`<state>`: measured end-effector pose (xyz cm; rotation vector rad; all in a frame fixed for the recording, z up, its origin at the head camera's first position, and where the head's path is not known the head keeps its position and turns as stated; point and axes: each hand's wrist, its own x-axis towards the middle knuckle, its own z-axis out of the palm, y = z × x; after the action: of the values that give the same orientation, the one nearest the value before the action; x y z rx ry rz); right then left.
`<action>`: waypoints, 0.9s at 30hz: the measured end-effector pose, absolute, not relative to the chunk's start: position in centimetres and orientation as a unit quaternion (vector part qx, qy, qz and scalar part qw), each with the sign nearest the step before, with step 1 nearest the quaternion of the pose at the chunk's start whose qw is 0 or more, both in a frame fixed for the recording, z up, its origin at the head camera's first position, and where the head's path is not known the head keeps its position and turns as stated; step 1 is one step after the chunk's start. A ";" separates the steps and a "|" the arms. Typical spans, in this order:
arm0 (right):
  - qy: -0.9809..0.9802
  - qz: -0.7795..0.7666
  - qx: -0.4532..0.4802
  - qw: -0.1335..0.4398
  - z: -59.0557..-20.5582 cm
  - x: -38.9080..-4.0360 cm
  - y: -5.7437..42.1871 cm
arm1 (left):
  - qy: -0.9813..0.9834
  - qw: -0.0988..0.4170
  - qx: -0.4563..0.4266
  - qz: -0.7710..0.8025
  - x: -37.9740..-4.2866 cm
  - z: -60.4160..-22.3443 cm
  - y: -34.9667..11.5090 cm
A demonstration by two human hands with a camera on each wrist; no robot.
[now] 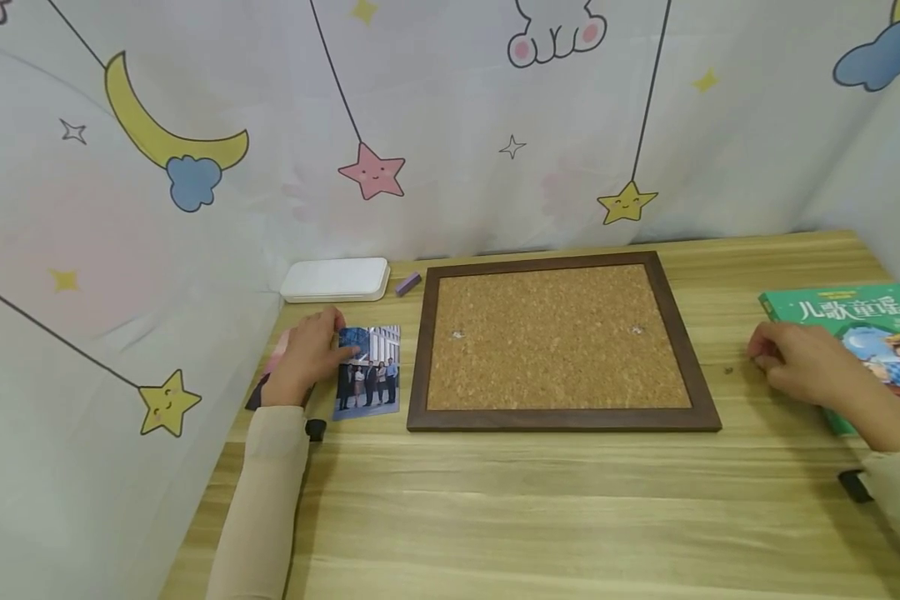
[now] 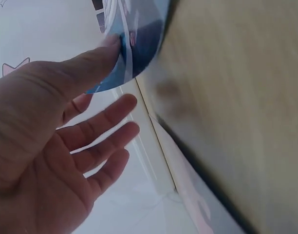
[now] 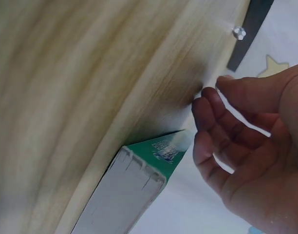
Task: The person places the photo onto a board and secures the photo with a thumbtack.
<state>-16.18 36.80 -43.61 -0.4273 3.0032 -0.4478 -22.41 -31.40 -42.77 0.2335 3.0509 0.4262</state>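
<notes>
Left hand [image 1: 307, 354]: grip pinching photo [image 1: 369, 385] by edge, thumb on front, probably so group shot stays uncovered. Photo's just left of corkboard [image 1: 551, 346]. Right hand [image 1: 810, 362]: fingers curled near book [image 1: 896, 346], can't tell if grip's got anything.

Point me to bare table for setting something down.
Widest room: the table in front of the cork board, between the sleeves. A narrower strip lies between board and green book, but the right hand and a small item crowd it. Tightest: the left end, where the left hand holds a photo near the white case.
</notes>
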 end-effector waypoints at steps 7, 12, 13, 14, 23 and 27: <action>0.978 -0.146 -0.150 -0.024 -43.4 -16.1 36.4 | 0.975 0.003 0.085 0.207 -22.2 -42.3 -32.2; 0.974 -0.148 -0.159 -0.066 -43.1 -16.2 36.0 | 0.960 -0.033 0.095 0.261 -22.0 -41.7 -32.1; 0.973 -0.150 -0.159 -0.071 -43.0 -16.3 35.9 | 0.959 -0.045 0.096 0.263 -22.0 -41.5 -32.1; 0.973 -0.154 -0.158 -0.073 -42.9 -16.4 35.7 | 0.958 -0.058 0.098 0.264 -21.9 -41.4 -32.0; 0.969 -0.185 -0.142 -0.086 -42.1 -17.2 34.1 | 0.945 -0.132 0.127 0.272 -22.1 -38.9 -30.5; 0.965 -0.192 -0.147 -0.099 -41.9 -17.3 33.6 | 0.943 -0.141 0.134 0.271 -22.0 -37.4 -29.5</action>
<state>-17.31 33.62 -41.92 -0.4924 3.2395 -0.6436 -22.00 -29.46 -37.42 0.4621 3.2613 0.9376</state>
